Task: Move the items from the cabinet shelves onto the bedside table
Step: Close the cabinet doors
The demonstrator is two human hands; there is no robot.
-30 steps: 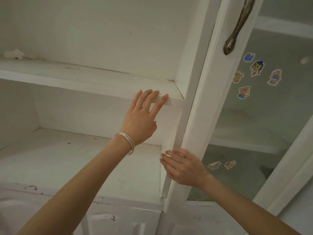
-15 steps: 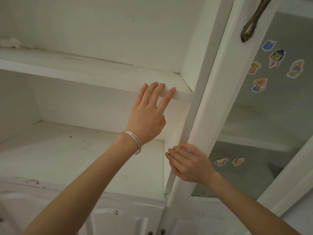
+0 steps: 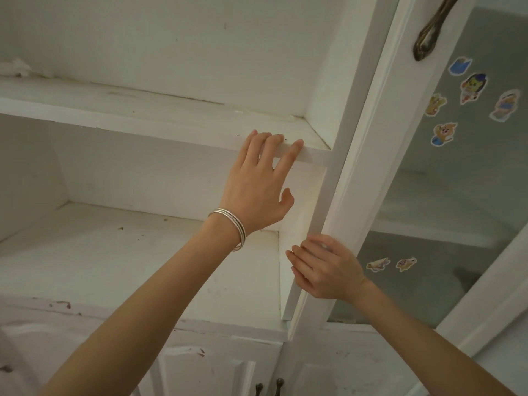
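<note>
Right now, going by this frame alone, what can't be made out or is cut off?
Bedside table: nowhere in the head view.
White scrap on the upper shelf: cut by the left edge of the head view, too small to identify.
Door handle: its top is cut off by the upper edge.
Anything behind the glass door: hazy, unreadable.

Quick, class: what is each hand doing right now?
Left hand: open, straight fingers resting on the upper shelf edge.
Right hand: holding the cabinet door edge.
</note>
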